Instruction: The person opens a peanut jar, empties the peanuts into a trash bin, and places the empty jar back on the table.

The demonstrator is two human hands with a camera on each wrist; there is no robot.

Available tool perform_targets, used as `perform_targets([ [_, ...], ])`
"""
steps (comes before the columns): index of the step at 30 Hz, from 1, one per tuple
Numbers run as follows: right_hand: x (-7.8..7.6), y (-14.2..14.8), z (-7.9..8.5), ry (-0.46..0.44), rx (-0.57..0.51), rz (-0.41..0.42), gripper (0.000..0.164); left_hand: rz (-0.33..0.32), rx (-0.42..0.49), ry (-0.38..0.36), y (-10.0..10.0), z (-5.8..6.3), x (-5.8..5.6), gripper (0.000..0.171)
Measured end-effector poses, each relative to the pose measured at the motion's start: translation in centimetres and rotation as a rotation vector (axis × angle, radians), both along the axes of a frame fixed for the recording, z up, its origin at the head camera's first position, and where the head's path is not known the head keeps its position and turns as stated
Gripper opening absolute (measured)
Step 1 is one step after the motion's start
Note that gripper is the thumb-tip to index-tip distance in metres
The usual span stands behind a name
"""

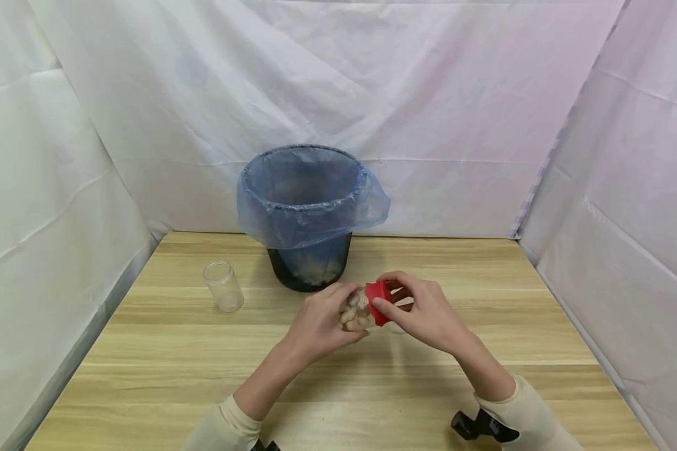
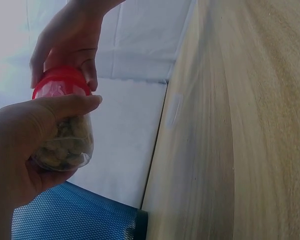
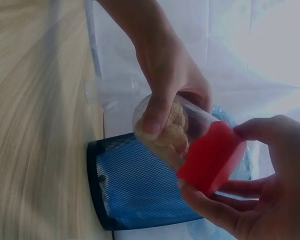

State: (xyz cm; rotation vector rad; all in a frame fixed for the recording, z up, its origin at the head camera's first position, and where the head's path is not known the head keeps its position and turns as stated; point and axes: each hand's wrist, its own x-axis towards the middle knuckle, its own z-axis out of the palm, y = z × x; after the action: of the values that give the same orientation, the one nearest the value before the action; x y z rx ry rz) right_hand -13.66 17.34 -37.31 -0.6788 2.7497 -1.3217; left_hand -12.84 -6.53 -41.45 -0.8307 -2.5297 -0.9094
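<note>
Over the table, my left hand [image 1: 321,319] grips a clear jar [image 3: 195,112] of unshelled peanuts [image 1: 354,315] round its body, the jar tilted in the head view. A red cover [image 1: 378,303] with an uneven edge sits over the jar's mouth. My right hand [image 1: 425,310] holds this cover between thumb and fingers, seen close up in the right wrist view, where the fingertips [image 3: 247,129] lie on its rim. Part of the peanuts is hidden behind my left fingers.
A mesh bin [image 1: 310,257] lined with a blue plastic bag [image 1: 316,225] stands behind my hands. To the left, an uncovered clear jar [image 1: 224,288] stands on the wooden table [image 1: 163,369]. A flat clear piece [image 2: 174,110] lies on the tabletop. White cloth [image 1: 457,125] encloses the back and sides.
</note>
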Motion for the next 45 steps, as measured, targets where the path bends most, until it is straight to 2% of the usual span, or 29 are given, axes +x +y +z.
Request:
perform_targets([
  [3,-0.2,0.27,0.09,-0.002,-0.048,0.082,0.046,0.005,0.005,-0.016,-0.07,0.02,-0.02,0.076],
  [6,-0.36,0.41,0.13,-0.031,-0.071,0.12,0.05,0.007,0.006,-0.021,-0.08,0.0,-0.03,0.076],
  [8,-0.36,0.4,0.14,-0.046,-0.059,0.092,0.051,0.006,0.002,-0.016,-0.04,-0.03,-0.03,0.076],
  [13,-0.34,0.2,0.13,-0.112,-0.006,-0.039,0.046,0.003,0.004,-0.009,0.05,-0.06,0.04,0.076],
  [17,-0.47,0.24,0.06,-0.131,0.0,-0.067,0.043,-0.001,0.004,-0.014,0.07,-0.05,-0.02,0.075],
  [19,-0.5,0.36,0.06,-0.113,-0.007,-0.045,0.043,-0.004,0.006,-0.016,0.05,-0.01,-0.08,0.075],
  [25,-0.69,0.64,0.08,-0.092,-0.102,0.096,0.046,0.001,0.0,-0.003,-0.09,0.05,-0.25,0.076],
  [27,-0.64,0.59,0.1,-0.086,-0.091,0.074,0.046,0.002,-0.007,0.0,-0.09,-0.01,-0.21,0.076],
  [32,-0.32,0.22,0.2,-0.085,0.027,-0.073,0.044,0.006,-0.021,0.004,0.02,-0.16,0.07,0.074],
  [35,-0.29,0.06,0.21,-0.091,0.048,-0.089,0.045,0.005,-0.017,0.002,0.06,-0.16,0.16,0.075],
  [38,-0.29,0.17,0.09,-0.084,0.022,-0.054,0.044,0.002,-0.013,-0.003,0.04,-0.13,0.2,0.076],
  [45,-0.6,0.65,0.09,-0.082,-0.108,0.12,0.052,0.003,0.005,-0.005,-0.04,-0.21,0.02,0.076],
])
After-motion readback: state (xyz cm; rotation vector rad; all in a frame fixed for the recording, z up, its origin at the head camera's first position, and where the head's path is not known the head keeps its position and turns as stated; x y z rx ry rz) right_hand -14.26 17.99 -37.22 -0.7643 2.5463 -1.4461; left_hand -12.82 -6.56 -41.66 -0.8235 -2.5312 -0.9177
